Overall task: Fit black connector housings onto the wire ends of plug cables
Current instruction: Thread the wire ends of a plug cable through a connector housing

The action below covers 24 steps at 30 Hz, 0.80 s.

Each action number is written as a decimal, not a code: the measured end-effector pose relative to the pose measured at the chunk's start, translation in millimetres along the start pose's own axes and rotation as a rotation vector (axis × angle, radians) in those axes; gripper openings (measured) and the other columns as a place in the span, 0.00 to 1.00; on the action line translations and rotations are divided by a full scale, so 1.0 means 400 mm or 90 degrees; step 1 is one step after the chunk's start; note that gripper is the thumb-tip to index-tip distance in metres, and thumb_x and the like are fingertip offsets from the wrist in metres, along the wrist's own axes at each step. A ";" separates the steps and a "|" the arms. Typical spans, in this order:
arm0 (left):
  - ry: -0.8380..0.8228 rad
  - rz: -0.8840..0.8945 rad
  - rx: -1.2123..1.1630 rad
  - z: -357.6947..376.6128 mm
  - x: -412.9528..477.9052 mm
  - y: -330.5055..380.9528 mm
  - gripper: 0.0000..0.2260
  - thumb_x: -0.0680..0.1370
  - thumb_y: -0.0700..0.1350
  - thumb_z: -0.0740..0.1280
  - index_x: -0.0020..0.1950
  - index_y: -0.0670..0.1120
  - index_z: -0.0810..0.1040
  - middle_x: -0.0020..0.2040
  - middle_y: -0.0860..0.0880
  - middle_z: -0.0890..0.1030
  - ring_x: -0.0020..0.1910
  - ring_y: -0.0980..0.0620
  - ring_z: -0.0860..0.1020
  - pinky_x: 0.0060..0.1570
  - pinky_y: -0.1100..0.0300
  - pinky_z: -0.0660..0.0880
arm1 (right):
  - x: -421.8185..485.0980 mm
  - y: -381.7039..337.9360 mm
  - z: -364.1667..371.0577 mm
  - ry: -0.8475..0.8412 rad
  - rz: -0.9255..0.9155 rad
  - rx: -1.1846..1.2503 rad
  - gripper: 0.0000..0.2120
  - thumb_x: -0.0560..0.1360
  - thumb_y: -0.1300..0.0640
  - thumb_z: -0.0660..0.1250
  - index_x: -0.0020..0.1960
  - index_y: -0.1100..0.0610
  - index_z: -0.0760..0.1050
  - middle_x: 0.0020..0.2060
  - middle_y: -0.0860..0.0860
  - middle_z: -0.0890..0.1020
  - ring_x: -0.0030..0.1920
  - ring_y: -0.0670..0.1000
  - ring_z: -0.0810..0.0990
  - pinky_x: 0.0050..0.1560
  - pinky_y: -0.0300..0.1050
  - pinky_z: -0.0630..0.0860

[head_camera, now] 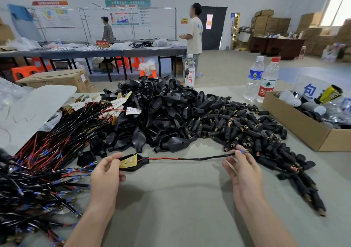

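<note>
The heap of cables [38,170] at the left runs off the frame's edge, and its lower layers are buried. The cardboard box [296,130] at the right is also cut off; it holds white rounded pieces and silvery ones too jumbled to identify. The hands are apart. The left hand [106,172] grips a black housing [133,162] with a brass plate. The right hand [241,168] pinches the blue-tipped wire end [243,151]. The cable [190,159] stretches between them above the table [180,199], in front of the pile of housings [155,110].
</note>
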State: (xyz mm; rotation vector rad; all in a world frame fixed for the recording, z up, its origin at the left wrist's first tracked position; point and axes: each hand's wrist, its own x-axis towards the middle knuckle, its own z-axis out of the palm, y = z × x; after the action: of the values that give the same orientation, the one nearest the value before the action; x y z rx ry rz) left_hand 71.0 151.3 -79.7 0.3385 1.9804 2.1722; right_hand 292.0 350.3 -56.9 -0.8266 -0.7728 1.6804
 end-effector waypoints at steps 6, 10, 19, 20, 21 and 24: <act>0.010 0.010 0.005 0.003 -0.004 0.006 0.11 0.81 0.39 0.62 0.50 0.51 0.83 0.32 0.55 0.78 0.29 0.53 0.72 0.39 0.54 0.72 | 0.001 -0.003 -0.007 0.027 -0.030 -0.006 0.07 0.80 0.54 0.66 0.52 0.55 0.82 0.41 0.49 0.79 0.40 0.47 0.78 0.38 0.36 0.81; 0.029 0.028 0.002 0.011 -0.015 0.015 0.11 0.81 0.37 0.61 0.51 0.48 0.82 0.35 0.51 0.78 0.29 0.52 0.71 0.35 0.57 0.71 | 0.001 -0.005 -0.008 0.011 -0.027 -0.006 0.07 0.80 0.54 0.67 0.54 0.54 0.82 0.42 0.50 0.85 0.40 0.47 0.83 0.37 0.37 0.81; 0.062 0.038 0.018 0.010 -0.019 0.027 0.12 0.81 0.37 0.60 0.50 0.49 0.81 0.37 0.50 0.77 0.32 0.51 0.70 0.31 0.63 0.71 | 0.004 0.000 -0.012 -0.008 -0.020 0.023 0.09 0.79 0.58 0.68 0.57 0.59 0.82 0.39 0.48 0.81 0.38 0.44 0.78 0.44 0.36 0.82; 0.063 0.039 0.020 0.011 -0.020 0.026 0.12 0.81 0.37 0.60 0.50 0.50 0.81 0.37 0.51 0.76 0.32 0.51 0.70 0.31 0.63 0.71 | 0.005 -0.001 -0.013 -0.006 -0.017 0.029 0.09 0.78 0.58 0.68 0.57 0.59 0.82 0.40 0.48 0.81 0.37 0.44 0.77 0.43 0.36 0.81; 0.063 0.038 0.021 0.012 -0.021 0.027 0.12 0.81 0.37 0.60 0.50 0.50 0.81 0.37 0.51 0.76 0.32 0.51 0.70 0.31 0.63 0.70 | 0.005 -0.002 -0.013 -0.006 -0.013 0.035 0.10 0.78 0.58 0.69 0.57 0.59 0.82 0.41 0.49 0.80 0.37 0.44 0.77 0.43 0.36 0.81; 0.062 0.033 0.016 0.012 -0.022 0.030 0.12 0.81 0.37 0.60 0.50 0.50 0.81 0.38 0.50 0.76 0.33 0.51 0.70 0.32 0.61 0.70 | 0.005 -0.007 -0.015 -0.020 0.005 0.047 0.09 0.77 0.59 0.70 0.57 0.57 0.82 0.42 0.48 0.81 0.38 0.44 0.77 0.43 0.38 0.82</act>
State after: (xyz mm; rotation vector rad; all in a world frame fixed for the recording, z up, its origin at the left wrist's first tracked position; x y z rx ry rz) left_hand 81.1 152.2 -67.6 0.2957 2.0733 2.2384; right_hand 297.9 353.5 -58.3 -0.7543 -0.7251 1.7226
